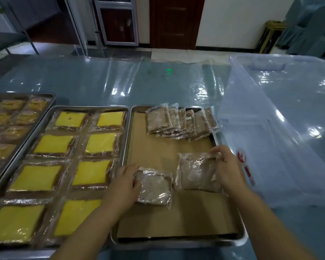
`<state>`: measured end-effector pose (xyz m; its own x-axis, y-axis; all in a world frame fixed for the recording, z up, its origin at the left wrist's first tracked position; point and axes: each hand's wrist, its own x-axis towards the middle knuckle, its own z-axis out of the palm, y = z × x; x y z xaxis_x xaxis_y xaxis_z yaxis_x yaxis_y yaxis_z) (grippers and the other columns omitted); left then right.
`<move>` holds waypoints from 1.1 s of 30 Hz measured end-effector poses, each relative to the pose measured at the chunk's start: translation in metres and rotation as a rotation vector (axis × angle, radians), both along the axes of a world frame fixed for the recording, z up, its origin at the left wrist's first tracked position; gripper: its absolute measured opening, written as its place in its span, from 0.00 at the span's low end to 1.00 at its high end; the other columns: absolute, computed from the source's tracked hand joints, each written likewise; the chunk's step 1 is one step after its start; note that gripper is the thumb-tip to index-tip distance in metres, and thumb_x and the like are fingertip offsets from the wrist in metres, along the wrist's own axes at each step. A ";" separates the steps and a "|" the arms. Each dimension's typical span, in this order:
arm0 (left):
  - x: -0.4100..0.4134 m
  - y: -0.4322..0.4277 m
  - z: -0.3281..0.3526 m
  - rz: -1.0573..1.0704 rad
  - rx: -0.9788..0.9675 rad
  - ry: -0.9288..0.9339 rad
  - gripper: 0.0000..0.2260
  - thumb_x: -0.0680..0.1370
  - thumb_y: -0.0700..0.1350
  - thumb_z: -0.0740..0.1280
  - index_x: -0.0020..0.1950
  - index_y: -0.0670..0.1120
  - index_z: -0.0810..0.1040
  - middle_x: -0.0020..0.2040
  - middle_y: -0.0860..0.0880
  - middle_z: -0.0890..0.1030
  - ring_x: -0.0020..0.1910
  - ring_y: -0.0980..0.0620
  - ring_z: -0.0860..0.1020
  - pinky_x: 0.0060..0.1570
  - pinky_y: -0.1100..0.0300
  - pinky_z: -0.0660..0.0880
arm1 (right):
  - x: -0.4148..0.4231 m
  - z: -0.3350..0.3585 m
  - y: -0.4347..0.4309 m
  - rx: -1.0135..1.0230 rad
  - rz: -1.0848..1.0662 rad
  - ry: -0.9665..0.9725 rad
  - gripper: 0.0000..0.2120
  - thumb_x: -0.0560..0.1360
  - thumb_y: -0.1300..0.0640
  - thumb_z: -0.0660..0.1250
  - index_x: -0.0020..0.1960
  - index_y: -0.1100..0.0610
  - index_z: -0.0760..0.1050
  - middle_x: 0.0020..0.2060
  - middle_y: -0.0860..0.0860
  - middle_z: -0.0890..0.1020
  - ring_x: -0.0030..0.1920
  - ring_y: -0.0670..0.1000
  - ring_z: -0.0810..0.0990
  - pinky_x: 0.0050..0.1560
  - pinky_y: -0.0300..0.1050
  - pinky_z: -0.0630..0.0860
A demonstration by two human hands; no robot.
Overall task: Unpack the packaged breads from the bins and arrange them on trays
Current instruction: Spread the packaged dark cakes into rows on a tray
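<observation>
The work surface is a blue-grey table (101, 81) covered by a clear plastic sheet (176, 87), which shows bright glare patches and one small green light spot (169, 71). Behind the table, a pale tiled floor (169, 55) meets a white wall (233, 21) that has a dark brown wooden door (174, 21) and, to its left, a metal-framed glazed door (116, 21). Grey-green fabric (311, 25) occupies the far right corner.

Nothing legible: the red sticker (241, 157) on the bin (261, 119), right of the right fingers (220, 150), is blurred, as is the wrapper print (37, 104) far left.
</observation>
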<state>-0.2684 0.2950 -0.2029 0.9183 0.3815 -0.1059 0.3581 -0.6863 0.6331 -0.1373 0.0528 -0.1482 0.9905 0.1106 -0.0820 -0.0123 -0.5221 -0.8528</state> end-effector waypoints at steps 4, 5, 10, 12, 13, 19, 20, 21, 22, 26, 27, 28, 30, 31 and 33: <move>-0.011 -0.013 0.001 -0.047 0.229 0.091 0.18 0.75 0.47 0.63 0.66 0.51 0.70 0.64 0.47 0.66 0.61 0.49 0.69 0.59 0.51 0.71 | -0.013 -0.005 -0.012 -0.341 0.143 0.136 0.15 0.76 0.62 0.55 0.53 0.46 0.74 0.47 0.53 0.77 0.41 0.53 0.76 0.37 0.41 0.70; -0.012 -0.017 0.002 -0.063 0.302 0.100 0.17 0.75 0.47 0.62 0.65 0.50 0.71 0.64 0.47 0.66 0.61 0.49 0.69 0.57 0.53 0.72 | -0.016 -0.008 -0.013 -0.432 0.174 0.151 0.15 0.77 0.61 0.56 0.57 0.46 0.73 0.52 0.54 0.77 0.45 0.53 0.76 0.40 0.42 0.71; -0.014 -0.029 0.001 -0.145 0.562 0.042 0.17 0.75 0.50 0.63 0.64 0.50 0.73 0.69 0.46 0.65 0.66 0.44 0.61 0.59 0.51 0.68 | -0.040 -0.026 -0.021 -0.881 0.370 -0.150 0.23 0.74 0.55 0.64 0.69 0.50 0.65 0.67 0.55 0.65 0.67 0.57 0.61 0.62 0.51 0.68; -0.011 -0.031 -0.005 -0.255 0.484 0.007 0.19 0.76 0.51 0.64 0.67 0.51 0.71 0.72 0.47 0.64 0.71 0.45 0.57 0.64 0.50 0.65 | -0.051 -0.036 -0.023 -0.800 0.454 -0.236 0.22 0.74 0.54 0.63 0.68 0.50 0.67 0.68 0.53 0.65 0.69 0.54 0.59 0.64 0.48 0.65; -0.010 -0.033 -0.008 -0.315 0.434 0.016 0.19 0.77 0.51 0.63 0.68 0.51 0.70 0.73 0.49 0.62 0.73 0.45 0.55 0.67 0.49 0.62 | -0.054 -0.042 -0.024 -0.767 0.512 -0.244 0.21 0.76 0.53 0.62 0.68 0.49 0.68 0.69 0.51 0.65 0.69 0.53 0.59 0.65 0.47 0.64; -0.022 -0.041 -0.017 -0.398 0.433 0.032 0.18 0.79 0.54 0.59 0.69 0.56 0.70 0.73 0.50 0.64 0.72 0.48 0.59 0.69 0.50 0.57 | -0.066 -0.063 -0.038 -0.754 0.611 -0.151 0.22 0.78 0.46 0.58 0.72 0.45 0.63 0.74 0.47 0.59 0.73 0.53 0.56 0.72 0.50 0.55; -0.026 -0.042 -0.016 -0.388 0.424 0.026 0.17 0.79 0.54 0.60 0.68 0.57 0.71 0.73 0.51 0.65 0.71 0.48 0.59 0.67 0.50 0.58 | -0.069 -0.065 -0.042 -0.742 0.604 -0.161 0.22 0.78 0.46 0.58 0.72 0.45 0.64 0.74 0.47 0.60 0.73 0.52 0.56 0.72 0.49 0.54; -0.032 -0.043 -0.014 -0.389 0.410 0.019 0.17 0.78 0.54 0.61 0.67 0.57 0.72 0.72 0.52 0.66 0.70 0.48 0.60 0.66 0.51 0.58 | -0.073 -0.066 -0.046 -0.735 0.603 -0.170 0.22 0.78 0.45 0.59 0.71 0.45 0.64 0.74 0.47 0.60 0.73 0.52 0.57 0.71 0.48 0.54; -0.038 -0.045 -0.013 -0.394 0.394 0.012 0.17 0.78 0.54 0.62 0.66 0.57 0.73 0.71 0.52 0.67 0.70 0.48 0.61 0.65 0.51 0.58 | -0.077 -0.066 -0.050 -0.729 0.607 -0.183 0.22 0.78 0.45 0.59 0.71 0.45 0.64 0.74 0.46 0.61 0.73 0.52 0.57 0.71 0.48 0.54; -0.062 -0.049 -0.009 -0.385 0.326 0.035 0.17 0.76 0.56 0.64 0.64 0.58 0.75 0.70 0.55 0.67 0.68 0.48 0.62 0.65 0.51 0.57 | -0.090 -0.066 -0.062 -0.719 0.621 -0.195 0.22 0.77 0.44 0.59 0.70 0.45 0.66 0.73 0.47 0.63 0.72 0.51 0.59 0.71 0.49 0.57; -0.065 -0.049 -0.008 -0.377 0.311 0.054 0.17 0.76 0.57 0.63 0.65 0.59 0.74 0.71 0.57 0.66 0.68 0.50 0.60 0.66 0.52 0.56 | -0.091 -0.065 -0.063 -0.720 0.624 -0.185 0.22 0.77 0.43 0.59 0.70 0.44 0.66 0.73 0.46 0.62 0.72 0.51 0.59 0.71 0.49 0.58; -0.067 -0.048 -0.008 -0.373 0.299 0.069 0.17 0.76 0.58 0.63 0.65 0.60 0.73 0.71 0.58 0.64 0.69 0.51 0.59 0.66 0.53 0.56 | -0.091 -0.064 -0.064 -0.720 0.629 -0.180 0.22 0.77 0.43 0.59 0.70 0.44 0.66 0.73 0.45 0.62 0.72 0.50 0.59 0.71 0.49 0.58; -0.064 -0.046 -0.005 -0.381 0.284 0.087 0.16 0.77 0.58 0.62 0.64 0.60 0.74 0.70 0.60 0.64 0.68 0.53 0.59 0.67 0.55 0.56 | -0.087 -0.059 -0.062 -0.708 0.634 -0.180 0.20 0.77 0.44 0.61 0.68 0.44 0.68 0.71 0.44 0.65 0.70 0.49 0.61 0.69 0.50 0.60; -0.061 -0.046 -0.003 -0.382 0.270 0.082 0.15 0.76 0.58 0.62 0.62 0.59 0.76 0.69 0.60 0.66 0.67 0.54 0.61 0.66 0.56 0.58 | -0.084 -0.055 -0.060 -0.683 0.624 -0.182 0.19 0.76 0.45 0.62 0.66 0.45 0.70 0.68 0.44 0.68 0.68 0.49 0.63 0.68 0.50 0.62; -0.052 -0.043 0.004 -0.362 0.223 0.035 0.13 0.76 0.56 0.64 0.58 0.55 0.79 0.63 0.58 0.72 0.62 0.53 0.67 0.62 0.55 0.65 | -0.076 -0.046 -0.053 -0.625 0.590 -0.190 0.16 0.76 0.47 0.63 0.63 0.47 0.74 0.61 0.43 0.74 0.62 0.48 0.69 0.62 0.47 0.68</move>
